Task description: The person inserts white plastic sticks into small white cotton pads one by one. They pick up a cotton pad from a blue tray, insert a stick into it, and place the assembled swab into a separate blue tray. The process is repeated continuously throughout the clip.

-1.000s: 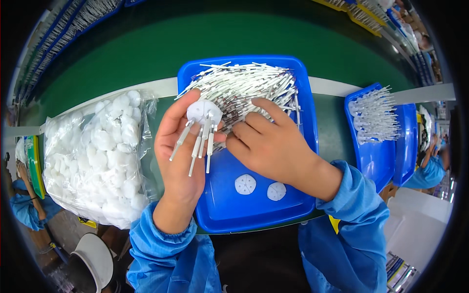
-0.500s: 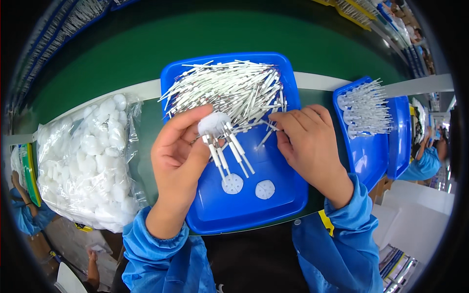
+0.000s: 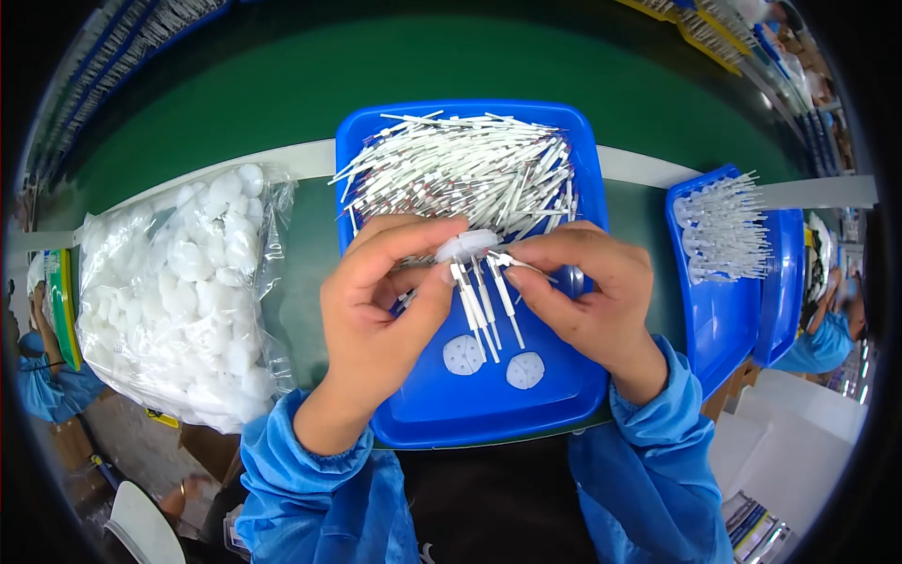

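Observation:
My left hand (image 3: 381,305) pinches a round white plastic disc (image 3: 466,245) by its edge, above a blue tray (image 3: 479,428). Several thin white rods (image 3: 486,310) hang from the disc's underside, tips pointing down. Against the disc's right edge, my right hand (image 3: 601,287) has thumb and forefinger closed on another white rod (image 3: 505,258); whether its end sits in the disc, I cannot tell. Behind both hands a heap of loose white rods (image 3: 460,169) fills the tray's far half. Two flat discs with small holes, a left one (image 3: 462,355) and a right one (image 3: 525,370), lie nearer me.
Left of the tray lies a clear plastic bag (image 3: 178,301) full of white discs. At the right, a blue tray (image 3: 719,320) holds discs bristling with rods, beside another blue tray (image 3: 782,291). A blue-sleeved person (image 3: 829,329) is at far right.
My right hand has come left from the rod heap to the disc, bringing a rod. My left hand has tilted the disc so it lies flatter, rods pointing down. The whole view has shifted slightly.

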A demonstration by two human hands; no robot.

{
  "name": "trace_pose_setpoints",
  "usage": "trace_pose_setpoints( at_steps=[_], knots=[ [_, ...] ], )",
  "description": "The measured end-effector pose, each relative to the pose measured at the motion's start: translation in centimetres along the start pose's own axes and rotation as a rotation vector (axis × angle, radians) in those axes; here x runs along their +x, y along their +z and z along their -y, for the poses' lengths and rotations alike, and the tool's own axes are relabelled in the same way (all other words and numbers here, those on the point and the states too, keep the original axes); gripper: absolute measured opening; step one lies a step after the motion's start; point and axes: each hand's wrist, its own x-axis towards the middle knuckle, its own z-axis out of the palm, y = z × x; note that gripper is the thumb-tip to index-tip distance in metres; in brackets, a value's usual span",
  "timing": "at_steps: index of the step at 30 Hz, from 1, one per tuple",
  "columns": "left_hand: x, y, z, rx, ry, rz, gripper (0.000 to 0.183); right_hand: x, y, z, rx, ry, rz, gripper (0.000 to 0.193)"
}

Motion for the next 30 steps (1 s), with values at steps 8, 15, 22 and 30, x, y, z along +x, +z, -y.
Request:
trace_pose_setpoints(
  at_steps=[8,15,22,30],
  knots=[
    [0.2,0.3,-0.1,0.113,0.037,-0.039,0.037,-0.5,-0.1,-0.4,-0.051,-0.042,0.027,0.023],
    [-0.2,0.0,-0.3,0.373,0.104,0.031,0.034,-0.2,-0.3,0.8,-0.181,0.006,0.043,0.020],
    [0.1,0.3,-0.1,0.525,0.180,0.072,0.035,-0.7,0.4,0.4,-0.207,0.039,-0.012,0.015],
    [-0.2,1.4,-0.4,0.638,0.190,-0.029,0.036,-0.8,0.3,0.9,-0.544,-0.241,-0.045,0.020]
  ],
)
